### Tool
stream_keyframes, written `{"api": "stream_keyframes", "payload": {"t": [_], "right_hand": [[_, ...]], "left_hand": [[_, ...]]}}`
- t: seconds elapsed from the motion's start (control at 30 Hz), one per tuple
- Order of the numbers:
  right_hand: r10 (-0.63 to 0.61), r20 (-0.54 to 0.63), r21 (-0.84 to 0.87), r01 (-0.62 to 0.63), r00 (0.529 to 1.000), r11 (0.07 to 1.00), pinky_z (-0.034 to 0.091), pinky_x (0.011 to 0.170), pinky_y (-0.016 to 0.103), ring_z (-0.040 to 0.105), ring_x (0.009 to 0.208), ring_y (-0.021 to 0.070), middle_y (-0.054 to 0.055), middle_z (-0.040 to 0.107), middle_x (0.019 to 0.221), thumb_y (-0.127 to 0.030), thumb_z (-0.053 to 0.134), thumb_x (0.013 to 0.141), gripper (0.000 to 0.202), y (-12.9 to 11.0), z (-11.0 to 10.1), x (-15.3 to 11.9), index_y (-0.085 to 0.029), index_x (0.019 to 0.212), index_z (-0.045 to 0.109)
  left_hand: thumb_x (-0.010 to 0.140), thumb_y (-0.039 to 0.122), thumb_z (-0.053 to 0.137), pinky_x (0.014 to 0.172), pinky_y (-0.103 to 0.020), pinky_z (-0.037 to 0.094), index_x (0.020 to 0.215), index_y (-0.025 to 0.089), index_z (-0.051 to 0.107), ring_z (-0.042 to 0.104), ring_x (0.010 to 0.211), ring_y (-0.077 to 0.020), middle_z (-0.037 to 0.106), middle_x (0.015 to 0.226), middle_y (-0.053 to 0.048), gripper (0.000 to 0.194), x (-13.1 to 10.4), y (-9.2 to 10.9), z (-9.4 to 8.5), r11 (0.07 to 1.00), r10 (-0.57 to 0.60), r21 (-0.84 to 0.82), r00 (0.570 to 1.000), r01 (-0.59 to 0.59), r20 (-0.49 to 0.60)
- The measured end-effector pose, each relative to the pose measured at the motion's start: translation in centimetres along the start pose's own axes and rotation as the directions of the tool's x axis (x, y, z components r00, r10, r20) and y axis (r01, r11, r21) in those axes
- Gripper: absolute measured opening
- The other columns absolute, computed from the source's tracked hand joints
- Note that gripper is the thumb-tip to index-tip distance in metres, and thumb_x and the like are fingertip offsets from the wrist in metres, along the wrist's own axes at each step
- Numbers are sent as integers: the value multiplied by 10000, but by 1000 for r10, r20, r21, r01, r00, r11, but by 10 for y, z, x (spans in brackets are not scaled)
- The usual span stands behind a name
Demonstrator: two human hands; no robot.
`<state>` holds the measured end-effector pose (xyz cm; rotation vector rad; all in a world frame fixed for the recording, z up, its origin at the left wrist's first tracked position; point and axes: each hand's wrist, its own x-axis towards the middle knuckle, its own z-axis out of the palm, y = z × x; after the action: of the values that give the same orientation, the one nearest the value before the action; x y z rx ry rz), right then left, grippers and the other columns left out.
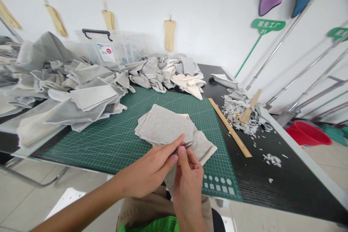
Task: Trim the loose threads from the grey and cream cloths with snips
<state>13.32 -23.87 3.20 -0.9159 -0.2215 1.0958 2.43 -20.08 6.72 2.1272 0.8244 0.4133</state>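
Well, the small metal tool (189, 145) sits between the hands, slanting away rightward over grey cloth (201, 143) — left hand (146, 170) pinching its near end, right hand (189, 181) just beside, fingertips pressed together — on what, I can't tell.

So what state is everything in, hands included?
Left hand: fingers bent, grip partly hidden.
Right hand: fingers curled, grip partly hidden.
Small metal tool: between the fingers; open or shut unclear.
Stacked grey cloths: flat, unevenly layered.
Cutting mat: flat, partly covered.
Wooden ruler: lying flat.
Red bucket: open-topped, on the floor.
Yellow gloves: hanging.
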Motion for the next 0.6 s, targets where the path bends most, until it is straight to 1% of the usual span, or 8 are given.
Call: {"api": "stream_keyframes", "payload": {"t": [0.13,0.3,0.43,0.53,0.6], "right_hand": [[-13,10,1,13,1000,1000,497,715,222,628,774,123,2,712,781,-293,780,689,187,-1,-2,1,-174,818,717],[-10,25,41,9,1000,999,495,721,195,623,783,105,-9,710,792,-275,781,696,173,0,-4,1,-183,826,715],[-25,28,27,24,999,999,486,663,178,605,731,96,-8,700,760,-264,772,706,141,2,-4,2,-177,801,715],[-12,25,43,11,1000,999,492,687,194,613,749,105,-11,693,756,-277,779,696,165,2,-5,1,-182,815,716],[-15,20,24,15,1000,1000,496,703,204,619,772,114,-2,700,780,-278,779,695,180,1,-4,1,-181,834,719]], "left_hand": [[1003,365,295,1119,-354,288,1481,366,137,330,1360,-170,314,1513,43,504,1,0,0,1000,5,-7,1000,-5,2],[998,369,310,1109,-379,303,1482,344,154,352,1349,-195,343,1501,13,510,2,-1,0,1000,22,-12,1000,-22,-13],[1000,361,304,1109,-383,303,1481,347,157,361,1343,-193,341,1501,14,504,1,-2,1,999,31,-14,999,-32,-17],[997,369,314,1109,-386,304,1482,344,160,357,1345,-196,346,1499,11,509,1,-2,2,1000,28,-15,999,-28,-19],[998,367,312,1112,-384,300,1481,350,157,348,1352,-192,342,1501,17,508,1,-2,2,1000,22,-18,1000,-22,-12]]}}
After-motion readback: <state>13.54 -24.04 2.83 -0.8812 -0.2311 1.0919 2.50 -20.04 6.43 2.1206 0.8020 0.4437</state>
